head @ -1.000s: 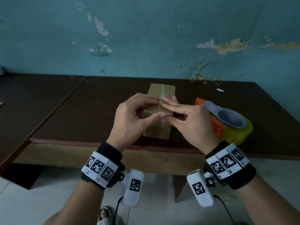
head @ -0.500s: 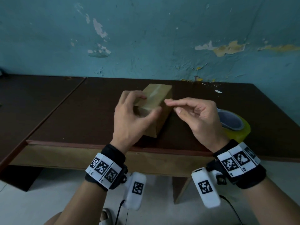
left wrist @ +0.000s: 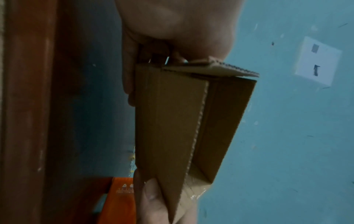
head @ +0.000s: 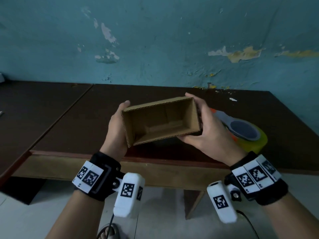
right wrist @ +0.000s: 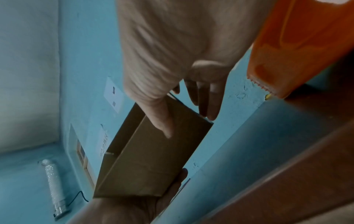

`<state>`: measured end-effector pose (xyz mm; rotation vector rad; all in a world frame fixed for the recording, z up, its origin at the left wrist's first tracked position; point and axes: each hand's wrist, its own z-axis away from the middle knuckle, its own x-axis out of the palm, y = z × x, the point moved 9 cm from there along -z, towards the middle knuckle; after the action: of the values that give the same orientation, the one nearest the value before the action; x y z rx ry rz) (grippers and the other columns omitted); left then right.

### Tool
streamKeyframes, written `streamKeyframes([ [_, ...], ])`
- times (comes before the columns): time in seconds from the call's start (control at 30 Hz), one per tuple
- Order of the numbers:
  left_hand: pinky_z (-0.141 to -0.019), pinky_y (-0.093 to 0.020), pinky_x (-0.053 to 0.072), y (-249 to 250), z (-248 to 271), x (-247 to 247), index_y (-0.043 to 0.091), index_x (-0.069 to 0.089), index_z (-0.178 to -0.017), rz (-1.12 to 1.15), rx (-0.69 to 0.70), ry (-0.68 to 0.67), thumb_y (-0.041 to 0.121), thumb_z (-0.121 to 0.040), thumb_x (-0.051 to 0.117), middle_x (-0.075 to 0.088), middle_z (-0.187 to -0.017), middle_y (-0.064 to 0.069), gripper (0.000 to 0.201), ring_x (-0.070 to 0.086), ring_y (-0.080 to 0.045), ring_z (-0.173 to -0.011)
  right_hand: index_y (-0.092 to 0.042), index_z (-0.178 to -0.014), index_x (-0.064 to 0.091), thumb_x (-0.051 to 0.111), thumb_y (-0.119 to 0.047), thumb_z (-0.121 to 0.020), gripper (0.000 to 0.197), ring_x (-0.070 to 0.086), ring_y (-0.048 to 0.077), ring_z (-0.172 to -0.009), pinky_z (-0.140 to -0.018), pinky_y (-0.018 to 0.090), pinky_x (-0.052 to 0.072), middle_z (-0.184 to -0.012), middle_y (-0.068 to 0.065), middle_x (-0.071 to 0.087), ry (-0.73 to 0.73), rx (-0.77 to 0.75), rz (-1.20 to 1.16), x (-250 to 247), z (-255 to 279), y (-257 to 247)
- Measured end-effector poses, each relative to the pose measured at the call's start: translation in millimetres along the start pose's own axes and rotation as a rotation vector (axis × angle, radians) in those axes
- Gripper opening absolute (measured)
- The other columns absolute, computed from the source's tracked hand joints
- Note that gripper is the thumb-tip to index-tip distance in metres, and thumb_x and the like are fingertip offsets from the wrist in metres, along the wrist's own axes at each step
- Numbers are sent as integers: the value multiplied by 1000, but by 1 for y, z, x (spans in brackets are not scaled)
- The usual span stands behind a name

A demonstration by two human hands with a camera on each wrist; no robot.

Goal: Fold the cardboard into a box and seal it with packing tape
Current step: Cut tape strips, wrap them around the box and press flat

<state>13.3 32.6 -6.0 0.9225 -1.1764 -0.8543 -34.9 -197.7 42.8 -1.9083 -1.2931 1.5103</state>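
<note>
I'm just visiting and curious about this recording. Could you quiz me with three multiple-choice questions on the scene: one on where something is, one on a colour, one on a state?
1. Where is the tape dispenser?
A. On the table, to the right of the box
B. On the floor
C. Inside the box

2. What colour is the wall behind the table?
A. White
B. Blue-green with peeling patches
C. Red

3. How is the cardboard box right now?
A. Lying flat and unfolded
B. Fully taped shut
C. Held up by both hands, open side toward the head camera

Answers:
1 A: the dispenser sits on the tabletop behind the right hand.
2 B: the paint is teal, flaked in places.
3 C: the left hand and right hand grip its ends, and its empty inside shows.
</note>
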Motion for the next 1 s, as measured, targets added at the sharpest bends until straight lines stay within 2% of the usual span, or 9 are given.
streamKeyframes([
  [0.07,-52,-22,54,-3,2,4,21,62,-107,-47,-20,-22,38,-110,50,74,-62,5,21,69,-5,-53,-24,-160,30,91,-21,-78,102,51,-7,-133,-108,10,41,-145,-14,56,35,-20,40,-1,-1,-2],
  [0.17,-66,-25,51,-3,2,3,25,57,-121,-129,-13,-4,37,-112,44,69,-87,5,19,67,-2,-63,-26,-152,40,94,-26,-73,96,52,-1,-134,-110,21,45,-143,-13,57,73,-26,54,-6,-1,-2],
  [0.3,-78,-36,54,-1,4,2,29,71,-65,-225,32,4,55,-110,39,68,-66,7,60,66,-5,-61,-31,-140,44,96,-35,-67,89,55,-1,-124,-105,30,50,-133,-16,58,44,62,30,-7,1,8],
  [0.43,-70,-38,58,2,8,9,20,73,-106,-139,63,-29,64,-107,34,78,-88,-2,59,73,-15,-75,-25,-140,46,93,-46,-65,91,61,-1,-116,-101,32,53,-128,-15,63,59,168,-18,-11,3,19],
  [0.5,-68,-37,59,3,10,12,16,70,-115,-124,70,-38,66,-106,33,77,-95,-5,63,73,-17,-78,-26,-140,46,92,-50,-64,92,62,2,-117,-103,35,53,-129,-15,64,56,186,-18,-10,3,23],
  [0.63,-84,-53,60,7,14,15,19,74,-108,-97,116,-50,72,-101,39,76,-111,-12,64,72,-33,-100,-27,-141,48,93,-49,-66,89,62,1,-117,-102,33,53,-128,-17,65,13,204,5,-5,1,27],
  [0.73,-91,-61,59,12,18,19,11,71,-118,-100,136,-86,71,-100,41,75,-119,-19,70,72,-41,-110,-28,-143,47,89,-55,-64,93,62,-1,-116,-101,31,53,-129,-18,63,-23,213,4,0,2,28],
  [0.9,-97,-68,55,9,23,27,5,71,-117,-214,73,-180,70,-100,44,76,-115,-22,73,71,-46,-112,-29,-146,40,88,-53,-70,93,67,-2,-111,-100,31,57,-127,-16,65,-100,238,-20,14,3,35],
  [1.0,-94,-59,60,5,24,31,14,78,-97,-275,33,-237,67,-103,40,79,-107,-18,65,76,-37,-102,-31,-150,35,83,-58,-68,99,66,-4,-111,-101,28,56,-126,-19,64,-131,252,-26,17,3,38],
])
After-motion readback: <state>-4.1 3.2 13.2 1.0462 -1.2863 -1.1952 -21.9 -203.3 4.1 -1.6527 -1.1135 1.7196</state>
